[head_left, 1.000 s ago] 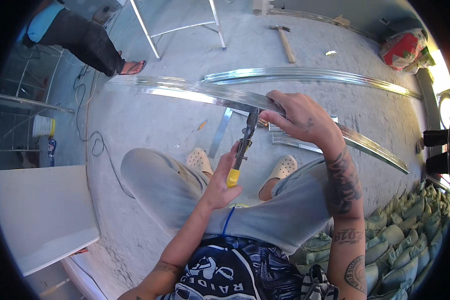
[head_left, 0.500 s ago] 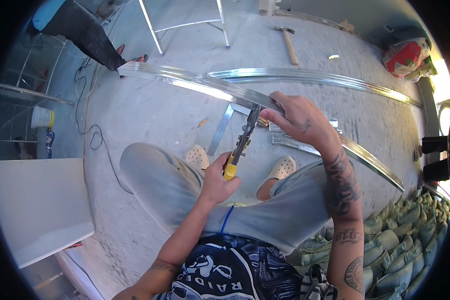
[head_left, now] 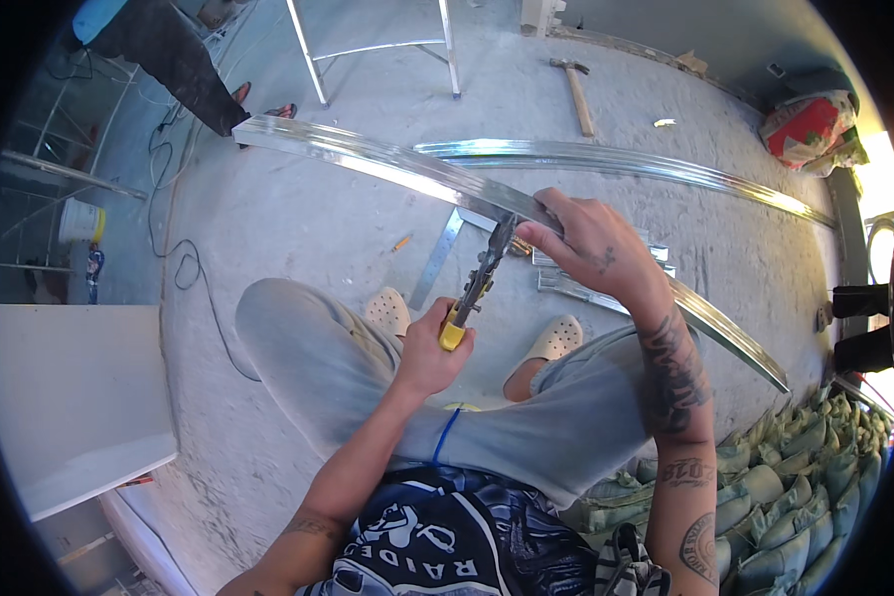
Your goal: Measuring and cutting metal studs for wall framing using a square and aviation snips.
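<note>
My left hand (head_left: 432, 348) is closed round the yellow handle of metal snips (head_left: 487, 263), whose jaws are at the lower edge of a long silver metal channel (head_left: 353, 159). My right hand (head_left: 596, 248) grips that channel just right of the jaws, thumb on the near side, fingers over the top. The channel slants from upper left down to the right. Beneath it on the floor lie a metal square (head_left: 437, 253), shorter channel pieces (head_left: 576, 288), partly hidden, and a small orange pencil-like item (head_left: 400, 243). Behind lies another long channel (head_left: 512, 149).
A hammer (head_left: 578, 99), an aluminium ladder (head_left: 318, 74), a co-worker's dark-trousered leg (head_left: 174, 70), cables (head_left: 191, 258), a bucket (head_left: 79, 221), a white board (head_left: 70, 397), a red sack (head_left: 805, 129) and stacked green bags (head_left: 775, 467) surround me.
The channel has tilted, its left end higher and further right, its right end lower. My left hand's fingers have wrapped further round the snips' handle, and it has risen slightly.
</note>
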`<act>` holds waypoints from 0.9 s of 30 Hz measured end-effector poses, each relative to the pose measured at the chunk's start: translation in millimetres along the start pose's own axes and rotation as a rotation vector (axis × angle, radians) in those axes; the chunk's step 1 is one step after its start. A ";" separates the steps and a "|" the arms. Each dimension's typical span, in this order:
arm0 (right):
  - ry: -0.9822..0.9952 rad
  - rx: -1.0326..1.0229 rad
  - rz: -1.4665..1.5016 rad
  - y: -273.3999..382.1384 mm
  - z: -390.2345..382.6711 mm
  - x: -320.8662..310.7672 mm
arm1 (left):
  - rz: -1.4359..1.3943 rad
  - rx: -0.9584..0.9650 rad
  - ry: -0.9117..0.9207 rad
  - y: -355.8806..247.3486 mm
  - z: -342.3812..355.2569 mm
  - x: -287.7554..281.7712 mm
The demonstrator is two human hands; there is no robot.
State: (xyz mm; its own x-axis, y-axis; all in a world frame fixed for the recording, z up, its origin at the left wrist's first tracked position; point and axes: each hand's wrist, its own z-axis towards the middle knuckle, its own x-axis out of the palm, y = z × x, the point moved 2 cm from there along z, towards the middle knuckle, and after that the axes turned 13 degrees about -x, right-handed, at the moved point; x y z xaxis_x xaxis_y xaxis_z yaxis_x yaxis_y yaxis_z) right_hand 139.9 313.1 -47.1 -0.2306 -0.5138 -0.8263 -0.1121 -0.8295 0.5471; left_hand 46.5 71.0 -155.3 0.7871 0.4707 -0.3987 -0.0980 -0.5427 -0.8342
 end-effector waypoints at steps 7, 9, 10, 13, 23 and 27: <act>-0.010 -0.020 0.030 -0.3 2.6 2.9 | -0.030 -0.025 -0.040 -0.7 3.7 -2.2; -0.017 -0.016 0.037 2.4 4.4 1.1 | -0.058 -0.024 -0.045 -1.0 4.5 -3.5; -0.022 -0.009 0.047 2.9 4.5 0.0 | -0.047 -0.010 -0.058 -6.3 3.5 -5.3; -0.037 -0.008 0.034 1.5 4.1 -1.4 | -0.019 0.024 -0.066 -6.3 5.3 -4.6; 0.001 0.000 0.058 9.4 4.9 3.2 | -0.073 0.092 -0.211 16.8 16.7 10.7; 0.045 0.033 0.130 -0.3 9.1 0.8 | 0.031 0.154 -0.238 13.8 26.5 14.3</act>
State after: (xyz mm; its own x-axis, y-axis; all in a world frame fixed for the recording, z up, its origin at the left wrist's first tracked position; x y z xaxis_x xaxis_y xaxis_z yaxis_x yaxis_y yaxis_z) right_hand 130.9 314.9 -46.7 -0.2021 -0.6263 -0.7529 -0.1159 -0.7481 0.6534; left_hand 40.3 88.7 -182.6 0.6192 0.6154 -0.4877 -0.2255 -0.4556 -0.8612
